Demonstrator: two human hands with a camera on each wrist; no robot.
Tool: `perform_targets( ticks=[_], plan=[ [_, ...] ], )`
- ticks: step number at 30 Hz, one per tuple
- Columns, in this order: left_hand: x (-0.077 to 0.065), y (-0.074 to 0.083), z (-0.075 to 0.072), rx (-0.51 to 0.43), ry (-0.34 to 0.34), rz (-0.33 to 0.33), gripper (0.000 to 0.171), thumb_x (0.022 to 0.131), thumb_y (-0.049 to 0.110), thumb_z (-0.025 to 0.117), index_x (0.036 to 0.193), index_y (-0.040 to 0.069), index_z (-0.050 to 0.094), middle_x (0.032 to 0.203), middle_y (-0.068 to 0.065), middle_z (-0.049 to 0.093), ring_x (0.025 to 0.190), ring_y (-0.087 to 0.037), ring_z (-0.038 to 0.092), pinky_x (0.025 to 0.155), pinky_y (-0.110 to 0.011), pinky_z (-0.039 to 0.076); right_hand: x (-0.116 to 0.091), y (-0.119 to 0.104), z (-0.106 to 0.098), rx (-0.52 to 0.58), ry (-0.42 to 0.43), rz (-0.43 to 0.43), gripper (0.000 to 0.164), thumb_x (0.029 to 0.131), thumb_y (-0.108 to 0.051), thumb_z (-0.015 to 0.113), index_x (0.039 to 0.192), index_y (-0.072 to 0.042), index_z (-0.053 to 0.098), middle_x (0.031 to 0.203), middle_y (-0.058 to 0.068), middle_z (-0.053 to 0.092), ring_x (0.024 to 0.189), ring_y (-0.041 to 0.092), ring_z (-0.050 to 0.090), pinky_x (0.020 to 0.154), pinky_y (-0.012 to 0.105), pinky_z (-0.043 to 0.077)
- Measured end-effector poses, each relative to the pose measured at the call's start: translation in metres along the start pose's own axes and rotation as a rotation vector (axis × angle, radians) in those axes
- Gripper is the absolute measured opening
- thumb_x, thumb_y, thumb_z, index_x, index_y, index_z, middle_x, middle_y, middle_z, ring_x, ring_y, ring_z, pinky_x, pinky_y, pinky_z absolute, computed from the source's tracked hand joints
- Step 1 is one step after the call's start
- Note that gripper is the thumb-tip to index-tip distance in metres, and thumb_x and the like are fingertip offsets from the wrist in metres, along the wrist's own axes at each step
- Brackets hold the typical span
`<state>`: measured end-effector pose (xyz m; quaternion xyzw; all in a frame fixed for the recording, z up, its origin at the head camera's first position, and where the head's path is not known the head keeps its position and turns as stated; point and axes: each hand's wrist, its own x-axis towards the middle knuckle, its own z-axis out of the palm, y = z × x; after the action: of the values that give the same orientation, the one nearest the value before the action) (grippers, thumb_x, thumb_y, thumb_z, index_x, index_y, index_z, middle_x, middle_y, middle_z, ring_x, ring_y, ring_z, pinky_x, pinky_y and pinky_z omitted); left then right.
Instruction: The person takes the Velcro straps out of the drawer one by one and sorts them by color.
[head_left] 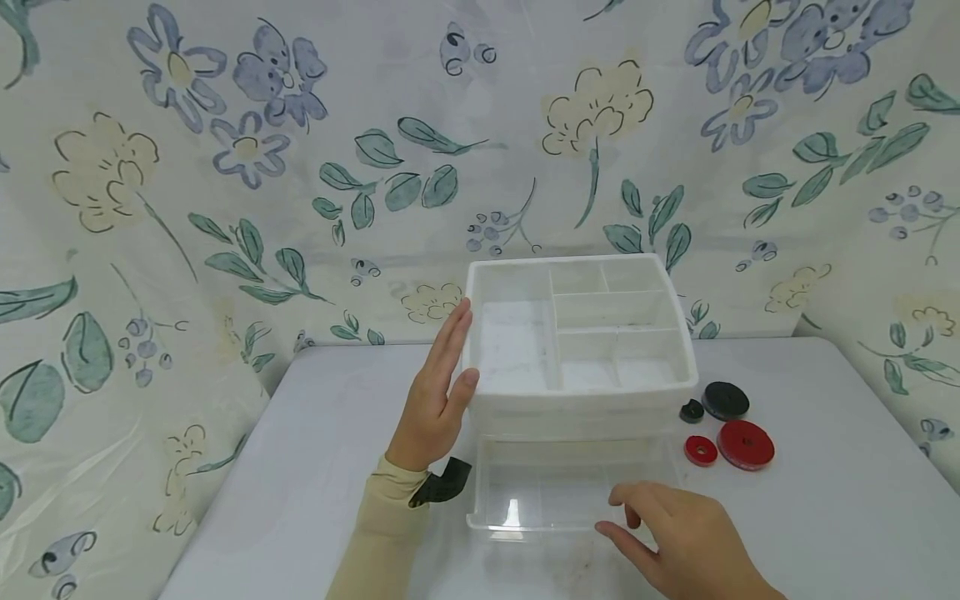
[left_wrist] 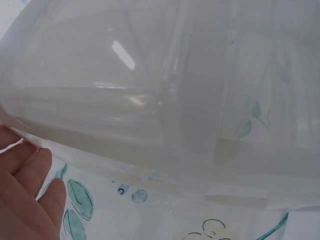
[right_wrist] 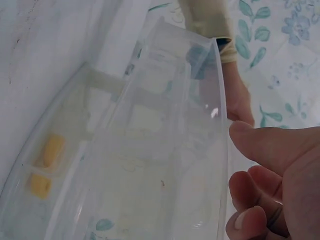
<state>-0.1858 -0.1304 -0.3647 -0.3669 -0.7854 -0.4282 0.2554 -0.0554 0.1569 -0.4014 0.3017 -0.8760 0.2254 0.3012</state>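
A white plastic storage box [head_left: 585, 408] has a divided tray on top, and its clear drawer [head_left: 540, 492] stands pulled out at the front. My left hand [head_left: 430, 396] rests on the box's left side, fingers straight and pointing up along the wall. At the drawer's front right corner is my right hand [head_left: 675, 533], with bent fingers and the thumb apart from them. In the right wrist view, the thumb tip [right_wrist: 241, 129] is right at the clear rim, and a gap shows between thumb and fingers.
Right of the box lie a large black disc [head_left: 726, 401], a small black piece [head_left: 692, 411], a large red disc [head_left: 746, 445] and a small red ring [head_left: 701, 451]. Yellow pieces [right_wrist: 52, 151] show through clear compartments. A floral sheet [head_left: 405, 92] hangs behind the white table [head_left: 300, 467].
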Motion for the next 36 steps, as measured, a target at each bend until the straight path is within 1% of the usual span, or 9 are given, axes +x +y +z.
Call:
perform_targets(
  ticks=[1, 4, 11, 15, 18, 23, 29, 33, 36],
  plan=[
    [0.0, 0.0, 0.0, -0.001, 0.001, 0.001, 0.067, 0.109, 0.048, 0.032, 0.159, 0.004, 0.024, 0.166, -0.01, 0.02, 0.152, -0.028, 0.021, 0.123, -0.039, 0.019, 0.0, -0.001, 0.003, -0.011, 0.034, -0.016, 0.047, 0.102, -0.06, 0.039, 0.093, -0.02, 0.062, 0.069, -0.014, 0.054, 0.053, -0.003, 0.04, 0.048, 0.005, 0.034],
    [0.0, 0.0, 0.0, -0.003, 0.002, 0.0, 0.067, 0.109, 0.048, 0.032, 0.159, 0.004, 0.024, 0.166, -0.01, 0.021, 0.152, -0.028, 0.021, 0.123, -0.039, 0.019, -0.001, -0.005, 0.009, -0.037, 0.095, -0.034, 0.049, 0.103, -0.059, 0.04, 0.09, -0.019, 0.063, 0.065, -0.012, 0.054, 0.05, -0.001, 0.042, 0.047, 0.005, 0.036],
    [0.0, 0.001, 0.0, -0.004, 0.001, 0.003, 0.068, 0.109, 0.048, 0.031, 0.159, 0.003, 0.023, 0.166, -0.012, 0.021, 0.152, -0.028, 0.022, 0.123, -0.039, 0.02, -0.006, -0.015, 0.019, 0.004, 0.126, -0.059, 0.047, 0.101, -0.058, 0.045, 0.086, -0.019, 0.066, 0.06, -0.011, 0.056, 0.047, -0.001, 0.042, 0.048, 0.004, 0.038],
    [0.0, 0.002, -0.001, -0.006, 0.002, 0.002, 0.068, 0.109, 0.048, 0.032, 0.159, 0.003, 0.024, 0.166, -0.011, 0.021, 0.152, -0.028, 0.021, 0.123, -0.039, 0.019, -0.008, -0.018, 0.027, 0.004, 0.175, -0.11, 0.045, 0.103, -0.053, 0.049, 0.081, -0.017, 0.066, 0.056, -0.01, 0.053, 0.044, 0.001, 0.041, 0.048, 0.002, 0.034],
    [0.0, 0.002, 0.0, -0.008, 0.003, 0.005, 0.067, 0.109, 0.047, 0.032, 0.159, 0.003, 0.024, 0.166, -0.011, 0.021, 0.152, -0.028, 0.021, 0.123, -0.039, 0.019, -0.01, -0.019, 0.033, 0.004, 0.218, -0.127, 0.045, 0.103, -0.049, 0.051, 0.076, -0.016, 0.065, 0.054, -0.008, 0.051, 0.043, 0.003, 0.042, 0.048, 0.002, 0.035],
    [0.001, 0.001, 0.0, -0.012, 0.007, 0.017, 0.066, 0.109, 0.045, 0.033, 0.159, 0.002, 0.024, 0.166, -0.012, 0.021, 0.152, -0.029, 0.021, 0.123, -0.038, 0.018, -0.016, -0.025, 0.04, 0.025, 0.224, -0.075, 0.043, 0.101, -0.05, 0.055, 0.074, -0.018, 0.065, 0.054, -0.01, 0.054, 0.044, 0.002, 0.045, 0.05, 0.003, 0.038],
    [0.0, -0.002, 0.002, -0.016, 0.016, 0.031, 0.064, 0.11, 0.041, 0.034, 0.159, 0.002, 0.023, 0.166, -0.013, 0.02, 0.152, -0.03, 0.021, 0.123, -0.039, 0.018, -0.02, -0.029, 0.045, 0.001, 0.245, -0.022, 0.044, 0.1, -0.051, 0.056, 0.07, -0.02, 0.066, 0.053, -0.011, 0.053, 0.043, 0.0, 0.041, 0.049, 0.002, 0.033],
    [0.0, -0.001, 0.002, -0.016, 0.015, 0.031, 0.064, 0.11, 0.041, 0.034, 0.159, 0.002, 0.023, 0.166, -0.012, 0.02, 0.152, -0.03, 0.022, 0.123, -0.039, 0.018, -0.02, -0.031, 0.046, -0.044, 0.25, 0.005, 0.048, 0.102, -0.05, 0.052, 0.069, -0.019, 0.067, 0.052, -0.012, 0.05, 0.042, 0.0, 0.037, 0.049, 0.001, 0.026],
    [0.0, 0.0, 0.001, -0.014, 0.011, 0.023, 0.064, 0.11, 0.043, 0.034, 0.159, 0.002, 0.024, 0.166, -0.012, 0.021, 0.152, -0.029, 0.022, 0.123, -0.038, 0.019, -0.02, -0.033, 0.045, -0.089, 0.236, 0.042, 0.053, 0.104, -0.052, 0.045, 0.068, -0.02, 0.068, 0.051, -0.013, 0.049, 0.041, -0.001, 0.033, 0.05, 0.0, 0.022]
  ],
)
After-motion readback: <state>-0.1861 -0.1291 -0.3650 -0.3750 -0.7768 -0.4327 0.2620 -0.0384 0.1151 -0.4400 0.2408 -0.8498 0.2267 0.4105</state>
